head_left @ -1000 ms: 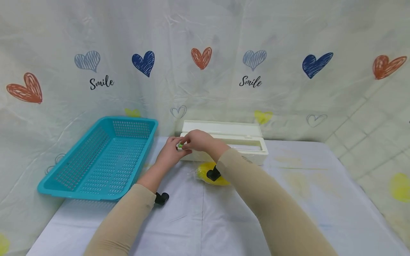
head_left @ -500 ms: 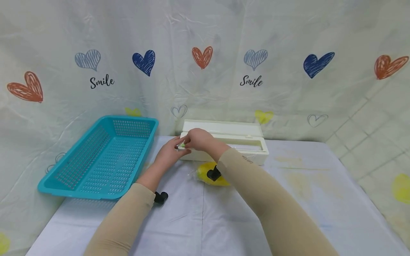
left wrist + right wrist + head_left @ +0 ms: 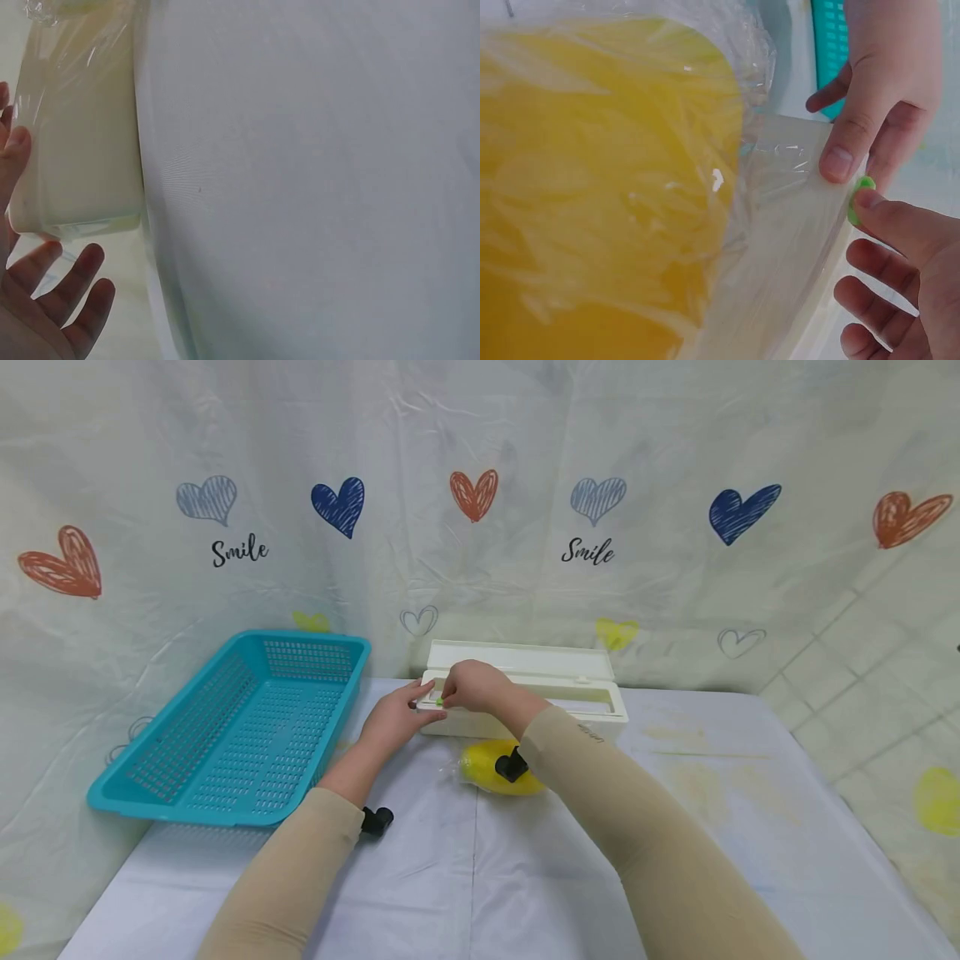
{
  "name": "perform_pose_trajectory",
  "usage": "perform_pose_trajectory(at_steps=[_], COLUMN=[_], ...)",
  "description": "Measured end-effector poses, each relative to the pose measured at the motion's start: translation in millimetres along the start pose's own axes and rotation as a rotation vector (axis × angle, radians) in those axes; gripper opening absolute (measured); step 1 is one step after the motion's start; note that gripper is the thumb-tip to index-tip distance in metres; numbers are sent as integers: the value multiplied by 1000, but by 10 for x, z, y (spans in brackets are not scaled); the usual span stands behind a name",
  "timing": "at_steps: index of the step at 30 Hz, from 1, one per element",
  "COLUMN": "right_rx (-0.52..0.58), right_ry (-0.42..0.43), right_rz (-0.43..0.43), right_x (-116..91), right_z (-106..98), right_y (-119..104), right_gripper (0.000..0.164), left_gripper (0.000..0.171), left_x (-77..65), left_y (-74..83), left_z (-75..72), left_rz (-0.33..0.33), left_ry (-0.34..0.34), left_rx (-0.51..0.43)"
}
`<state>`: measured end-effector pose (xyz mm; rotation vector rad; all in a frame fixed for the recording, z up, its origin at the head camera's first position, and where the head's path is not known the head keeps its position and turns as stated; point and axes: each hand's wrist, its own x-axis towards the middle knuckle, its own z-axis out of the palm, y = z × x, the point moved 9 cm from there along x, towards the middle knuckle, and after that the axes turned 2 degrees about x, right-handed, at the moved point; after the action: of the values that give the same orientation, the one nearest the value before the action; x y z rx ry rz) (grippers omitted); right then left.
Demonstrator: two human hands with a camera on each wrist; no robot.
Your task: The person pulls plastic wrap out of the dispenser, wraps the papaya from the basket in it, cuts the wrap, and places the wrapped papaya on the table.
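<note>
A long cream cling film dispenser (image 3: 606, 725) sits at the back of the table, its lid (image 3: 525, 657) tipped up behind. My left hand (image 3: 395, 718) holds its left end, thumb on the front edge; in the left wrist view the other fingers (image 3: 72, 289) spread past the end. My right hand (image 3: 477, 685) pinches a small green slide cutter (image 3: 865, 183) on the dispenser's rim, between thumb and index finger, near that left end. Clear film hangs down the front. Below it lies a yellow rounded thing (image 3: 482, 765) covered by crinkled film, partly hidden by my right wrist's camera.
A turquoise perforated plastic basket (image 3: 247, 739) stands on the left of the table. White cloth (image 3: 420, 877) covers the tabletop. Behind the dispenser hangs a pale curtain (image 3: 525, 585) printed with hearts.
My right hand has slid a little to the right along the dispenser's rim, and the green cutter has moved with it. My left hand stays at the left end.
</note>
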<state>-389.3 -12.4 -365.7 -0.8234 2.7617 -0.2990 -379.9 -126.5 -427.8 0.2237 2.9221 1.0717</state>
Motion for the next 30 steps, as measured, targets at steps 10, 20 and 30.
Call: perform_pose_trajectory(at_steps=[10,20,30], right_rx=[-42,13,-8], right_ry=[7,21,15], right_rz=[-19,-65,-109], right_x=[-43,-21,-13], right_z=[-53,-10,10], right_y=[69,-39,-51], right_gripper=[19,26,22], left_gripper=[76,75,74], left_x=[-18,-29,-7], left_y=[-32,-5,27], left_z=[-26,-44,-3], left_rz=[-32,-4,22], left_ry=[3,1,11], left_rx=[-4,11,10])
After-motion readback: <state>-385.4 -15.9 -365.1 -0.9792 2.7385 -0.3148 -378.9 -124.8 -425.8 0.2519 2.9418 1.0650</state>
